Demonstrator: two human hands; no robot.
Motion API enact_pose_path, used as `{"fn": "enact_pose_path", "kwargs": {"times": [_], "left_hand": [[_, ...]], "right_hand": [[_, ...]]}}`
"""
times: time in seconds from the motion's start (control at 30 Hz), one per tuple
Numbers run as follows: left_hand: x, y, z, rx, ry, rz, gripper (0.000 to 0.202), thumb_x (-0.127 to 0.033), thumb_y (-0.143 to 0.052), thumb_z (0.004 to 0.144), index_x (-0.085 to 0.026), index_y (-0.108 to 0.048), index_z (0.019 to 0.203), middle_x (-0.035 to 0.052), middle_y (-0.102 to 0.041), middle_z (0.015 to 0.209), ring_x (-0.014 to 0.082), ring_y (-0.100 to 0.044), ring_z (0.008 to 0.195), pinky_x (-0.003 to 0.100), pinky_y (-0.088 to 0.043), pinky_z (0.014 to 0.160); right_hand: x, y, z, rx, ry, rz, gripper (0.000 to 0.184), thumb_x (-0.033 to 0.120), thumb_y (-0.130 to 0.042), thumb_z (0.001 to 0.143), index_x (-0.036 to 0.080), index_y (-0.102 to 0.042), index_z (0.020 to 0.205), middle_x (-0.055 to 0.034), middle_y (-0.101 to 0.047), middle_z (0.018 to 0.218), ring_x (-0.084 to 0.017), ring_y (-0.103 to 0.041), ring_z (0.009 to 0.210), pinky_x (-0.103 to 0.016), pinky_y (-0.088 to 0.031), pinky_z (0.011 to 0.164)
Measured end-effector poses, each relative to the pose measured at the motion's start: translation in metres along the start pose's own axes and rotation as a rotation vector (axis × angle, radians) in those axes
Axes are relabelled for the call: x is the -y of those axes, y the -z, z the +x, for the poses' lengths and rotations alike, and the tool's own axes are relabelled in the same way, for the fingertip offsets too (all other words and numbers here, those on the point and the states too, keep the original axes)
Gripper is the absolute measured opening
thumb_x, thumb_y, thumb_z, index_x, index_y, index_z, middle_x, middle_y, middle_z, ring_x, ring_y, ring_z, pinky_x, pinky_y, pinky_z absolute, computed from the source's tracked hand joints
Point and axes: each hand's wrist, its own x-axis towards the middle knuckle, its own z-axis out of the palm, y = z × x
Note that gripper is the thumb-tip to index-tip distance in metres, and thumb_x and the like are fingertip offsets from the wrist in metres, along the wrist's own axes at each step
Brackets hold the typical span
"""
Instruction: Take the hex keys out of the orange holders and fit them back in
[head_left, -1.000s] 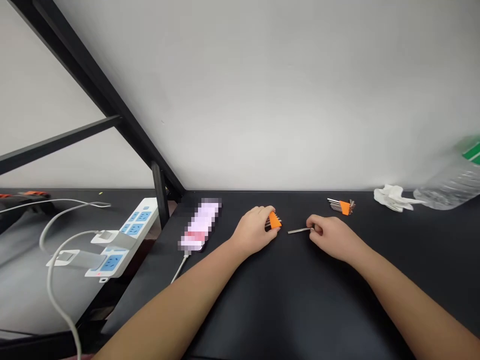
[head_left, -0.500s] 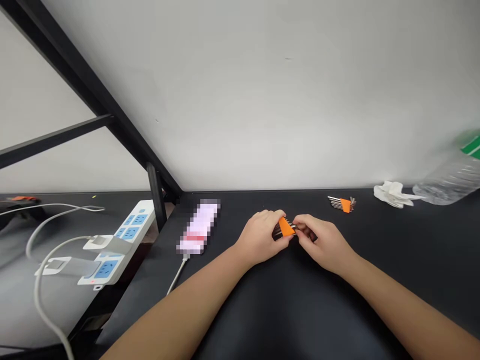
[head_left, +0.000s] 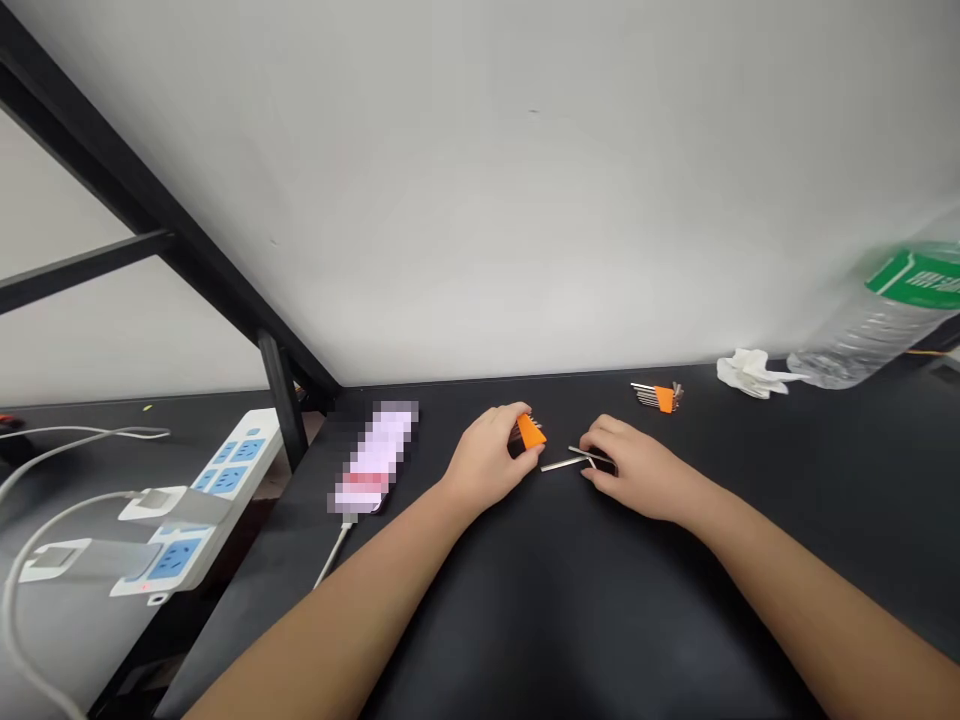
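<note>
An orange hex key holder (head_left: 532,431) sits in my left hand (head_left: 489,458), its thumb and fingers closed around the sides. Several metal keys show in the holder, partly hidden by the fingers. To the right, my right hand (head_left: 634,468) curls around the ends of two loose L-shaped hex keys (head_left: 564,463), which cross just at its fingertips. One long arm points left toward the holder, apart from it. Farther back lies a second orange holder (head_left: 664,399) with several hex keys in it, touched by neither hand.
On the left, a phone (head_left: 379,450) lies on the black table (head_left: 570,610), its cable running forward. Beyond the black frame bar (head_left: 281,395) is a power strip (head_left: 225,490) with plugs. At back right are a crumpled tissue (head_left: 752,373) and a plastic bottle (head_left: 870,335).
My hands have moved apart. Two hex keys are now out of the orange holder, at my right fingertips. The view has shifted right, showing more of the bottle.
</note>
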Motion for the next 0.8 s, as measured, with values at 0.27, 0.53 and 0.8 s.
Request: {"fn": "enact_pose_path", "kwargs": {"times": [0.27,0.53,0.8], "left_hand": [[-0.004,0.000,-0.002,0.022,0.037,-0.085,0.055,-0.035,-0.075,0.082,-0.025,-0.052,0.131,0.0034,-0.072,0.120,0.0225,-0.070,0.112,0.038,-0.055,0.102],[-0.006,0.001,-0.002,0.042,0.027,-0.035,0.054,-0.039,-0.074,0.084,-0.026,-0.052,0.132,0.0042,-0.072,0.117,0.0244,-0.070,0.109,0.041,-0.056,0.098],[-0.006,0.000,-0.002,0.029,0.026,-0.055,0.053,-0.038,-0.074,0.084,-0.026,-0.052,0.132,0.0024,-0.073,0.115,0.0225,-0.070,0.108,0.040,-0.054,0.101]], "right_hand": [[0.023,-0.013,-0.003,0.007,0.122,0.045,0.026,0.004,-0.051,0.088,0.021,-0.064,0.102,-0.0060,-0.059,0.101,-0.021,-0.056,0.097,-0.036,-0.051,0.084],[0.028,-0.012,-0.008,0.044,0.146,-0.063,0.029,0.005,-0.051,0.089,0.022,-0.067,0.105,-0.0059,-0.059,0.097,-0.021,-0.055,0.089,-0.037,-0.049,0.081],[0.039,-0.011,-0.019,0.080,0.161,-0.099,0.047,-0.007,-0.049,0.075,0.023,-0.066,0.108,-0.0071,-0.057,0.109,-0.022,-0.050,0.096,-0.038,-0.048,0.085]]}}
